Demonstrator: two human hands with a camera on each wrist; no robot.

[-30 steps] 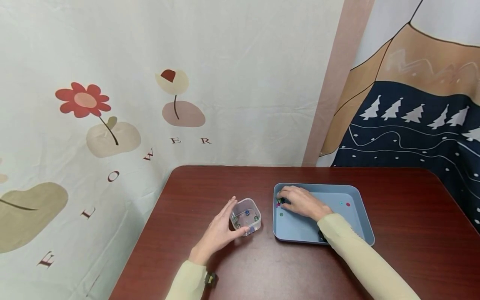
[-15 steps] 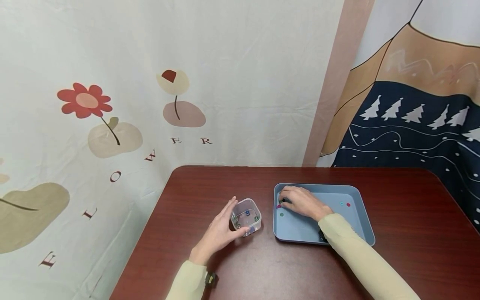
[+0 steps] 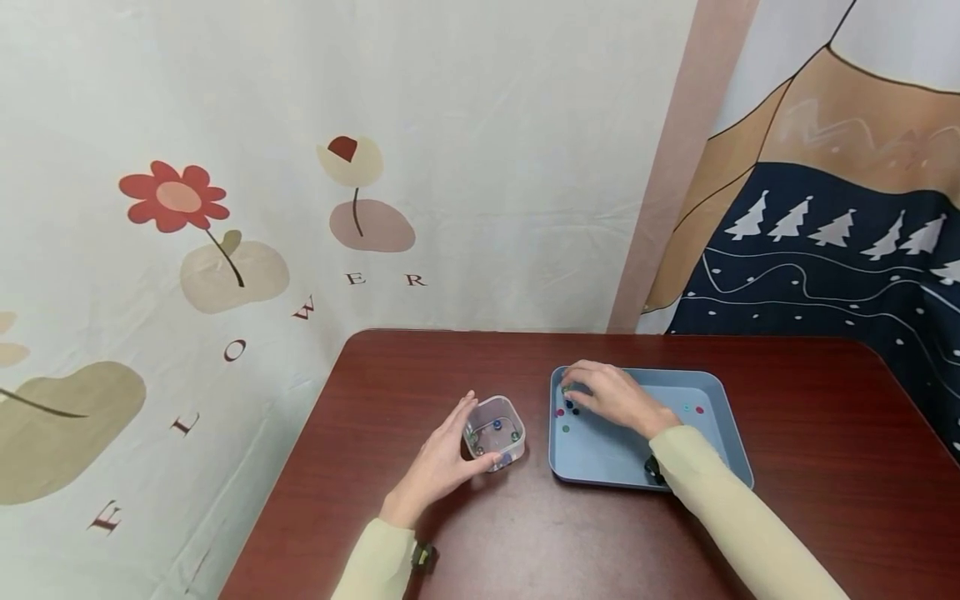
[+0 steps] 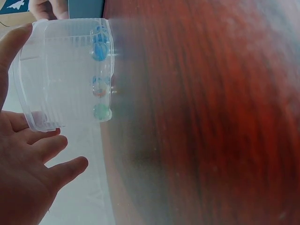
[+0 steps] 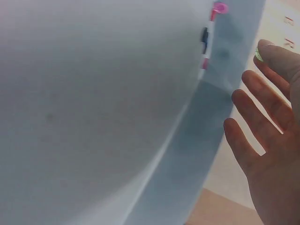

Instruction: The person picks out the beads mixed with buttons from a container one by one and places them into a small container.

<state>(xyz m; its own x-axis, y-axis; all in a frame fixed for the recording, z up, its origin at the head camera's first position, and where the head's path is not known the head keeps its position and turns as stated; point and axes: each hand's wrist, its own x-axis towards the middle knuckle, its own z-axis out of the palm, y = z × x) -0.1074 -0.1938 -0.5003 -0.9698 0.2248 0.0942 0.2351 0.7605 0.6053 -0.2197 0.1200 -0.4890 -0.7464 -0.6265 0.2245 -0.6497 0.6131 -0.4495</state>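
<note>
My left hand (image 3: 438,462) holds a clear plastic container (image 3: 492,408) on the table, thumb on one side and fingers on the other. Several glass marbles (image 4: 100,51), blue and green ones among them, lie on its bottom in the left wrist view. Over the far left corner of the blue tray (image 3: 607,462) is my right hand (image 3: 615,398). Its thumb and index finger pinch a small green glass marble (image 5: 258,56), mostly hidden by the fingertips; the other fingers are spread. Below it lie dark pieces (image 3: 572,408) and a pink button-like piece (image 3: 559,412).
A green piece (image 3: 566,428) lies near the tray's left side. Farther right in the tray are a red piece (image 3: 700,410) and a pale cyan one (image 3: 686,407). The tray's raised rim stands between both hands on the brown table (image 3: 510,533). A printed curtain (image 3: 510,167) hangs behind.
My right hand has risen slightly from the tray's corner with the green marble pinched, uncovering the dark pieces. The left hand and container have stayed in place.
</note>
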